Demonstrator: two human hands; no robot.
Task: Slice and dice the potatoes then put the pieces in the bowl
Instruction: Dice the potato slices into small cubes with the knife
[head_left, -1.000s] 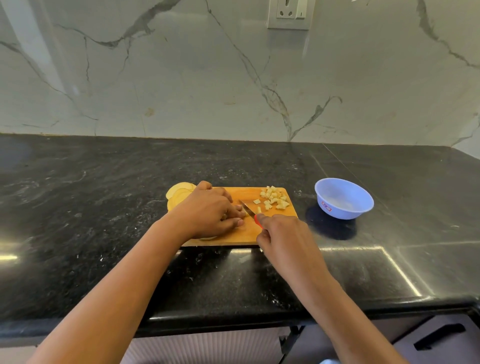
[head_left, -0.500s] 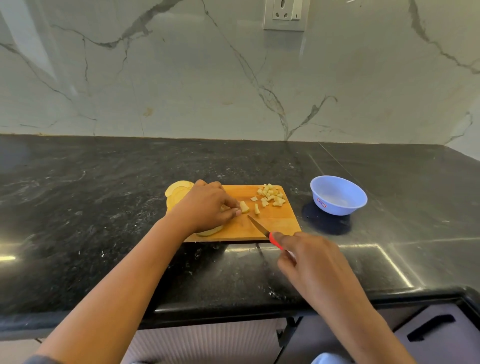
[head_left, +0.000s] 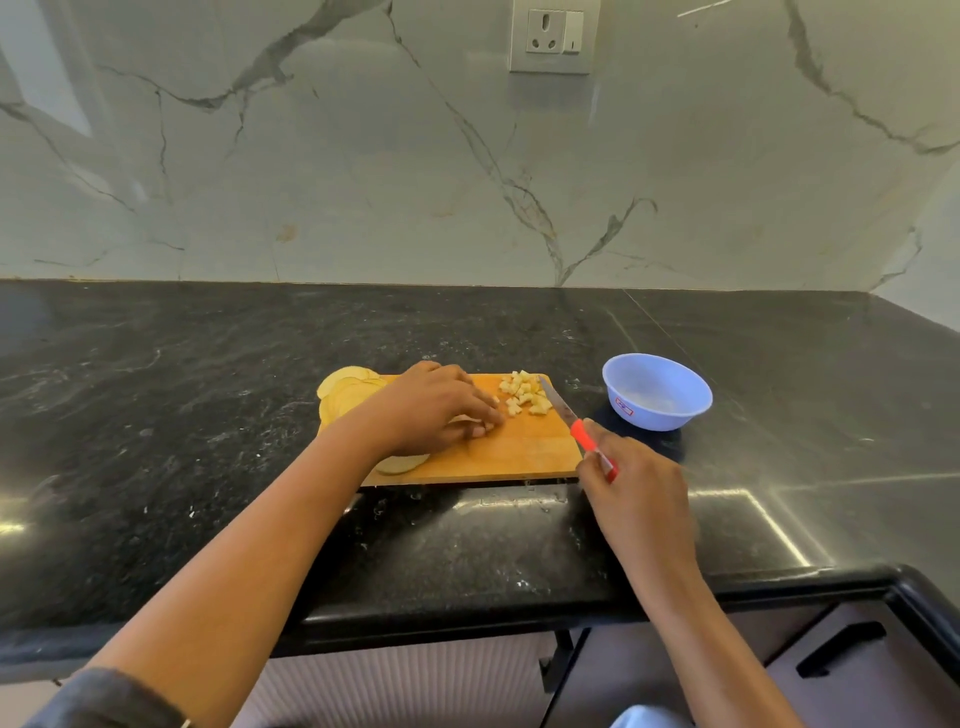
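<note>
A wooden cutting board (head_left: 524, 454) lies on the black counter. A pile of diced potato pieces (head_left: 522, 397) sits at its far right corner. Round potato slices (head_left: 345, 392) are stacked at the board's far left, and one slice (head_left: 400, 463) lies near its front edge. My left hand (head_left: 434, 413) rests on the board with curled fingers on potato pieces that it mostly hides. My right hand (head_left: 636, 491) grips the red handle of a knife (head_left: 566, 415), whose blade points along the board's right edge beside the diced pile. A blue bowl (head_left: 657, 392) stands right of the board.
The black stone counter (head_left: 208, 415) stretches wide left and right, with a marble wall behind and a socket (head_left: 553, 36) above. The counter's front edge runs below my arms, with cabinet fronts and a black handle (head_left: 841, 649) underneath at the right.
My right hand pulled the knife back off the board, then swung it to the board's right edge with the blade pointing away. My left hand slid slightly right over the pieces.
</note>
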